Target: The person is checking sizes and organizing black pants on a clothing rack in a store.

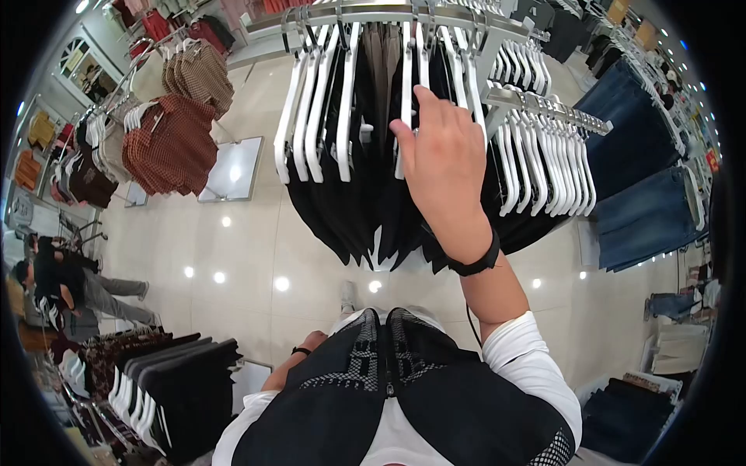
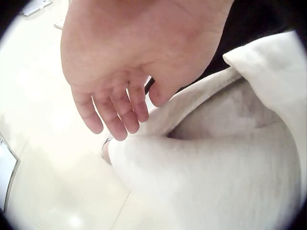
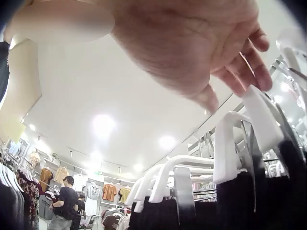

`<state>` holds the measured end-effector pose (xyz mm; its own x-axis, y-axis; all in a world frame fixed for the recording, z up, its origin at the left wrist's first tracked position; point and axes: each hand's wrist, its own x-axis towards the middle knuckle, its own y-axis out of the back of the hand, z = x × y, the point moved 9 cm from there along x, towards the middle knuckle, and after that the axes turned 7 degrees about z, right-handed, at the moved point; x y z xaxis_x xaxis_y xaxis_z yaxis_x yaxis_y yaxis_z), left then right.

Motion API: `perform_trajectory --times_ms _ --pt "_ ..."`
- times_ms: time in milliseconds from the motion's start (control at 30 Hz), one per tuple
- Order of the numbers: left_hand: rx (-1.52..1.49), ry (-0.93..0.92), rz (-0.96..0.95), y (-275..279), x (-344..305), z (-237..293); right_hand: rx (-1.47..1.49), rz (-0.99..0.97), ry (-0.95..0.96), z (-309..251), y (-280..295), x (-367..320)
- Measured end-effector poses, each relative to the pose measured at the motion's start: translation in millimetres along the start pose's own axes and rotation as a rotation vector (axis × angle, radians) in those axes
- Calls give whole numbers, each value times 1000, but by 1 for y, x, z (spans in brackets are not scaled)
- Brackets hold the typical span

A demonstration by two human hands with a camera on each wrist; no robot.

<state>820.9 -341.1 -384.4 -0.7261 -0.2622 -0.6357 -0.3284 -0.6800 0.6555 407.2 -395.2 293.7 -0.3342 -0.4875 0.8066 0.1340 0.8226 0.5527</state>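
Observation:
My right hand (image 1: 447, 163) reaches over a row of white hangers (image 1: 348, 116) on a metal rack, thumb spread away from the fingers. In the right wrist view its fingertips are right at the end of one white hanger (image 3: 259, 115), and the thumb stands apart from it. Black trousers or similar dark garments (image 1: 334, 210) hang from these hangers, with a grey-brown garment (image 1: 378, 70) among them. Down at my side hangs my left hand (image 2: 144, 52), fingers loosely bent and holding nothing, beside my pale trousers (image 2: 192, 167).
The rack's metal bar (image 1: 373, 14) runs across the top, with a lower side arm (image 1: 544, 105) of hangers to the right. Jeans (image 1: 637, 210) hang at far right. Rust-coloured tops (image 1: 171, 147) hang at left. A person (image 1: 85, 279) is on the left.

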Motion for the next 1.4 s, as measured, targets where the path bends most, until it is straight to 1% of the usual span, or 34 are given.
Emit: perform_trajectory --times_ms 33,67,167,267,300,367,433,500,633,767,800,833,900,967,1000,1067,1100,1133,1167,1267,1367,1400 --pt "-144 181 27 41 -14 8 -39 -18 5 -5 -3 3" --pt "-289 359 55 70 -24 6 -80 -36 11 -11 -4 5" --pt "-353 212 197 94 4 -38 -147 -93 14 -23 -11 7" --pt "-695 474 209 118 20 -89 -216 -140 -4 -32 -22 10" --pt "-719 454 217 123 29 -103 -244 -148 -9 -33 -28 10" --pt "-767 416 227 115 61 -151 -277 -137 -4 -36 -38 8" --pt "-761 415 214 125 72 -174 -288 -93 24 -41 -44 7" --pt "-771 420 198 134 80 -188 -238 -46 38 -47 -50 4" --pt "-736 393 123 147 84 -198 -197 -10 6 -62 -54 -1" --pt "-716 344 92 161 78 -183 -77 76 -133 -41 -41 6" --pt "-711 315 82 164 77 -178 -143 98 -163 -31 -37 12" --pt "-705 287 71 166 76 -174 -225 192 -129 -28 -29 18" --pt "-659 245 62 169 74 -168 -317 132 -138 -11 -36 24" --pt "-612 204 56 173 72 -162 -393 -38 -269 6 -51 26" --pt "-625 224 55 174 72 -162 -429 -123 -334 14 -58 24" --pt "-653 262 50 176 72 -161 -571 -191 -301 12 -66 27" --pt "-606 143 67 174 81 -161 -645 -226 -280 12 -69 28" --pt "-561 24 83 160 96 -173 -686 -160 -213 14 -69 29" --pt "-517 -91 98 151 99 -178 -685 -154 -233 20 -70 26" --pt "-542 -107 114 146 101 -181 -635 -121 -303 35 -65 26" --pt "-570 -100 73 131 104 -189 -589 -80 -268 19 -48 30" --pt "-608 -32 68 132 102 -191 -626 -75 -256 14 -42 31"
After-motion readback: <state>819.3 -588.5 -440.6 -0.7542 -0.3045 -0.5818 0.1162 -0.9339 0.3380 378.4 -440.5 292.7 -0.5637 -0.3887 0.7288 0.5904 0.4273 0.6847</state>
